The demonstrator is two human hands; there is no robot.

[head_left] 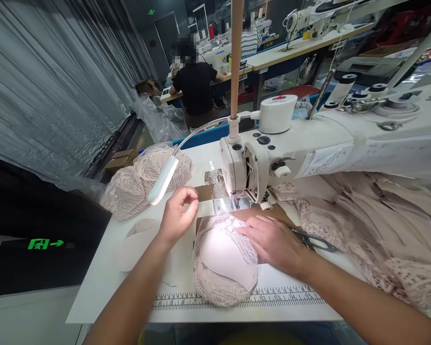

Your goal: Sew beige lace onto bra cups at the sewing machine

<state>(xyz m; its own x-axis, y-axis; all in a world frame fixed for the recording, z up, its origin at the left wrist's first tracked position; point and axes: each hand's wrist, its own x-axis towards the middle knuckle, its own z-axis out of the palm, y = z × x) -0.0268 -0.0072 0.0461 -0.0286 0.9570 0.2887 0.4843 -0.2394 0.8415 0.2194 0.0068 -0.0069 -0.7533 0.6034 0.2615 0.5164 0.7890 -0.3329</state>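
Observation:
A pale lace bra cup (224, 261) with a white foam pad lies on the white sewing table (104, 278), just in front of the sewing machine's needle area (249, 194). My right hand (273, 242) lies flat on the cup's right edge, fingers stretched toward the needle. My left hand (177, 215) hovers to the left of the cup, thumb and fingers pinched together; what they pinch is too small to make out. A lit gooseneck lamp (163, 181) hangs above my left hand.
A heap of lace cups (136, 184) sits at the back left, and lace fabric (380, 225) piles at the right under the machine arm (345, 139). Thread snips (314, 239) lie beside my right hand. A ruler strip (237, 299) runs along the front edge. Other people sit far back.

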